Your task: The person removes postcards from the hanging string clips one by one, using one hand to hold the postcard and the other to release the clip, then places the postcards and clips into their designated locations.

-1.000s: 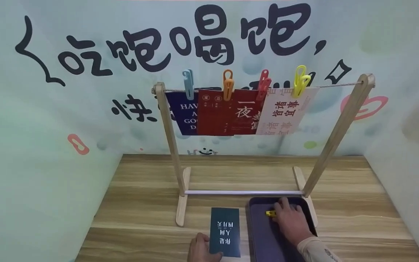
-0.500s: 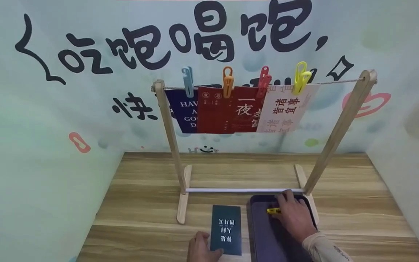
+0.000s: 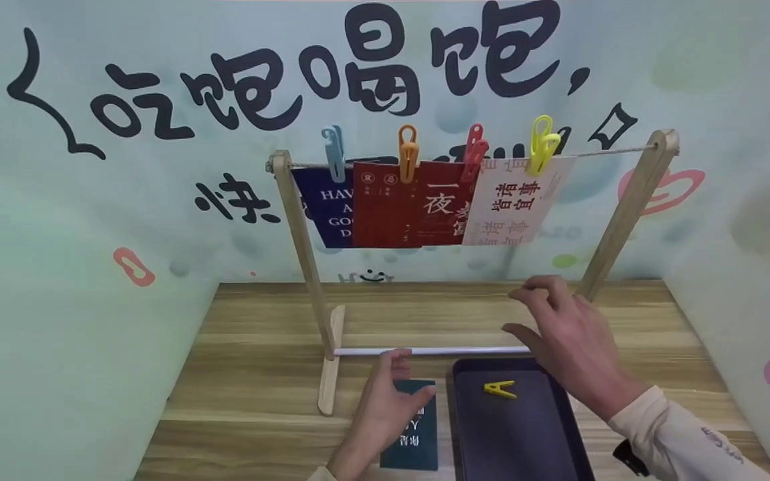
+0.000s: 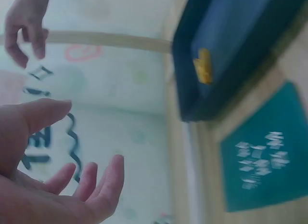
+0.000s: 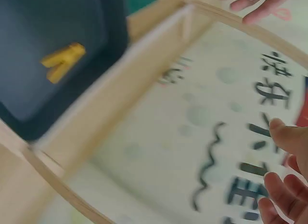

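Observation:
Both of my hands hang in the air with nothing in them. My left hand (image 3: 388, 404), its thumb apart from the bent fingers, is above the dark green card (image 3: 409, 454) and covers part of it; white characters show on the card in the left wrist view. My right hand (image 3: 575, 344) is higher, in front of the rack's right post, thumb and fingers spread apart. A yellow clothespin (image 3: 500, 389) lies in the dark tray (image 3: 519, 444) beside the card, touched by neither hand.
Behind stands a wooden rack (image 3: 305, 254) with a cord and a white bottom bar (image 3: 452, 351). Several cards hang from it: blue (image 3: 331, 217), two red, and pale pink (image 3: 508, 220). Blue, orange, red and yellow clothespins (image 3: 542, 147) hold them. Printed walls enclose the table (image 3: 258, 381).
My right hand has left the yellow clothespin in the tray and risen up and right. My left hand has let go of the green card's edge and lifted forward over it.

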### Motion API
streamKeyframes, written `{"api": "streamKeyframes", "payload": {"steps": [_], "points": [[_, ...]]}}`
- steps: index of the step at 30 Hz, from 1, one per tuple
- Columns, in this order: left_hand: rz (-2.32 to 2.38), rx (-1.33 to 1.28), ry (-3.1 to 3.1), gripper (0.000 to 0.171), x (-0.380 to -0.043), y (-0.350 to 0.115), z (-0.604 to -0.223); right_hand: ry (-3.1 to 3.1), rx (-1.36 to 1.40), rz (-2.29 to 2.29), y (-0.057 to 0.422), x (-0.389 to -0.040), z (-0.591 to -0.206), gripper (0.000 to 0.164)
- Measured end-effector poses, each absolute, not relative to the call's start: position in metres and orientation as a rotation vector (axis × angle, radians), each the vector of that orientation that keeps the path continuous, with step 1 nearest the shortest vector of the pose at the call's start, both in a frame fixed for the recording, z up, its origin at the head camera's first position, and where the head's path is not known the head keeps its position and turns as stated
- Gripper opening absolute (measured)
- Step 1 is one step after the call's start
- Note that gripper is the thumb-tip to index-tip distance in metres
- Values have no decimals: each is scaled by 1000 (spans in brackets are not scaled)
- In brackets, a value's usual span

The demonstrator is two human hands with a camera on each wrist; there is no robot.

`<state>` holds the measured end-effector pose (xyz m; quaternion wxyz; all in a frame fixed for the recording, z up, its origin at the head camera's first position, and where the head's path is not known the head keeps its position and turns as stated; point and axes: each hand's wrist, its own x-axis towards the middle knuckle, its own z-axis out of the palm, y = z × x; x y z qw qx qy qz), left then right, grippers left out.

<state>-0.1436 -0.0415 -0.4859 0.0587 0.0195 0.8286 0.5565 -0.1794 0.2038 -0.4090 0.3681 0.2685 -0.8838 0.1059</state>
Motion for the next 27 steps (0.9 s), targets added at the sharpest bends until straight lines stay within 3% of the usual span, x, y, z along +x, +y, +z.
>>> {"api": "streamKeyframes", "payload": {"steps": [17, 27], "points": [[1914, 373, 2556, 52, -175, -14, -394, -2192, 761, 109, 209, -185, -332, 50], [1995, 254, 2548, 48, -197, 8, -378, -2085, 800, 140, 203, -184, -293, 55]]}}
